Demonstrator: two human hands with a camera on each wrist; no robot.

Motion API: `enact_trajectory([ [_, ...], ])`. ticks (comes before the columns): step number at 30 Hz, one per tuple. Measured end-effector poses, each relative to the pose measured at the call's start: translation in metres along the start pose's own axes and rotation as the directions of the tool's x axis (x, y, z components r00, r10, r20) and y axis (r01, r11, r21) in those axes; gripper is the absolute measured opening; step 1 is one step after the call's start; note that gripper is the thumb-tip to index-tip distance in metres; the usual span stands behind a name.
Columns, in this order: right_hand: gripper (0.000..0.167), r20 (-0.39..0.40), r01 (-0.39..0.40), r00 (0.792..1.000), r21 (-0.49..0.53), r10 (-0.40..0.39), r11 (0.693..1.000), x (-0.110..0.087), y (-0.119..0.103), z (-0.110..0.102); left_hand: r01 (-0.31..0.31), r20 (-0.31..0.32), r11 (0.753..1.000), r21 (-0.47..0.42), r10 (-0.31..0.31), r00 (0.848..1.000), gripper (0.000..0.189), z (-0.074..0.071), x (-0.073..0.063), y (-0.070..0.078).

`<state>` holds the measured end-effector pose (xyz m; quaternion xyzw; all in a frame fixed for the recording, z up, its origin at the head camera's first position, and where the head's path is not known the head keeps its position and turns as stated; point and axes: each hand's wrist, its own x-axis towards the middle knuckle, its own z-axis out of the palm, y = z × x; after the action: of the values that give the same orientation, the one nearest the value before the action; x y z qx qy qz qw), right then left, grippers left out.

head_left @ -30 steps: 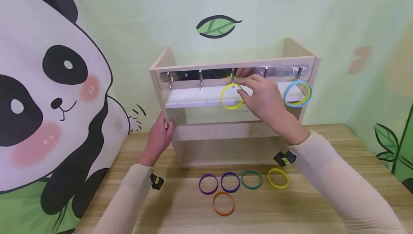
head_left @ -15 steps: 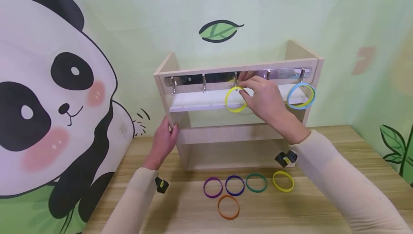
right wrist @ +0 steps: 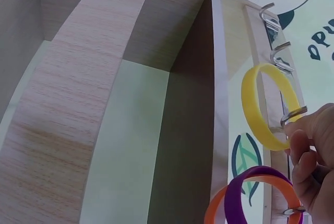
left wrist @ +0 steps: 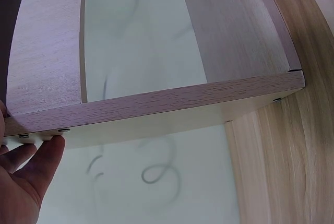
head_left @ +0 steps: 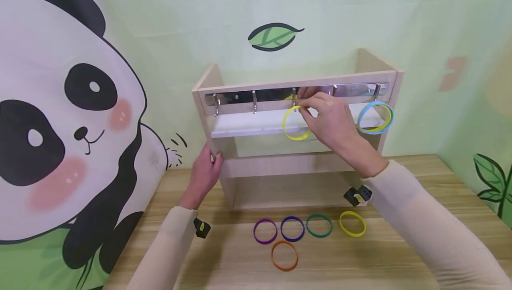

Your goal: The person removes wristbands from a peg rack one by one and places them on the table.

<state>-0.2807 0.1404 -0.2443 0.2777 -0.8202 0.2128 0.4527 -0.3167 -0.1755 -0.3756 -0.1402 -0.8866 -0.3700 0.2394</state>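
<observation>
My right hand [head_left: 330,118] pinches a yellow silicone wristband [head_left: 285,129] at the middle hook [head_left: 294,96] of a metal hook rail. In the right wrist view, the same yellow wristband [right wrist: 252,106] hangs beside the hook tip [right wrist: 294,114], its lower edge at my fingers [right wrist: 308,130]. My left hand [head_left: 205,172] grips the left side panel of a small wooden shelf [head_left: 272,165]; the left wrist view has its fingers [left wrist: 47,158] against the panel's outer face. A purple wristband [right wrist: 235,198] and an orange wristband [right wrist: 211,211] hang on a neighbouring hook, hidden behind my right hand in the head view.
A blue wristband [head_left: 361,125] and a yellow one hang together on the rightmost hook. On the wooden table [head_left: 224,263] before the shelf lie purple [head_left: 254,234], dark blue [head_left: 282,232], green [head_left: 308,227], yellow [head_left: 341,225] and orange [head_left: 274,261] wristbands. A panda-print backdrop [head_left: 168,81] stands behind.
The head view has shifted slightly, so the scene sits a little further right. My right hand and the pinched yellow wristband have edged slightly right of the middle hook; my left hand keeps its grip.
</observation>
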Motion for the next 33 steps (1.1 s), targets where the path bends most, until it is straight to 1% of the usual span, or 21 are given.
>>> enact_trajectory([
  [4, 0.014, -0.014, 0.011, 1.000, 0.012, -0.011, 1.000, 0.001, -0.001, -0.001, 0.003, 0.001, 1.000, -0.021, -0.003, 1.000, 0.038, -0.001, 0.000, 0.001],
  [8, 0.014, -0.030, 0.031, 0.999, 0.026, -0.030, 0.999, 0.002, -0.003, -0.004, 0.003, 0.004, 1.000, -0.006, -0.003, 1.000, 0.041, -0.001, 0.000, 0.000],
  [14, 0.012, -0.045, 0.049, 0.998, 0.041, -0.047, 0.998, 0.000, -0.005, -0.010, -0.024, 0.010, 0.999, -0.022, 0.024, 1.000, 0.040, 0.000, 0.003, 0.001],
  [20, 0.010, -0.032, 0.100, 0.995, 0.070, -0.098, 0.993, -0.003, -0.006, -0.013, 0.008, 0.021, 1.000, -0.011, -0.008, 1.000, 0.038, 0.001, 0.000, 0.001],
  [26, 0.010, -0.017, 0.121, 0.993, 0.085, -0.120, 0.989, -0.006, -0.008, -0.015, 0.023, 0.010, 1.000, -0.006, -0.023, 1.000, 0.039, 0.001, -0.001, -0.001],
  [30, 0.011, -0.014, 0.125, 0.992, 0.078, -0.125, 0.989, -0.009, -0.007, -0.017, 0.025, 0.016, 1.000, 0.004, -0.025, 1.000, 0.042, 0.001, -0.001, -0.002],
  [33, 0.011, 0.003, 0.108, 0.994, 0.084, -0.108, 0.991, -0.012, -0.005, -0.019, 0.015, 0.017, 1.000, -0.015, -0.015, 1.000, 0.043, 0.000, 0.000, -0.001],
])
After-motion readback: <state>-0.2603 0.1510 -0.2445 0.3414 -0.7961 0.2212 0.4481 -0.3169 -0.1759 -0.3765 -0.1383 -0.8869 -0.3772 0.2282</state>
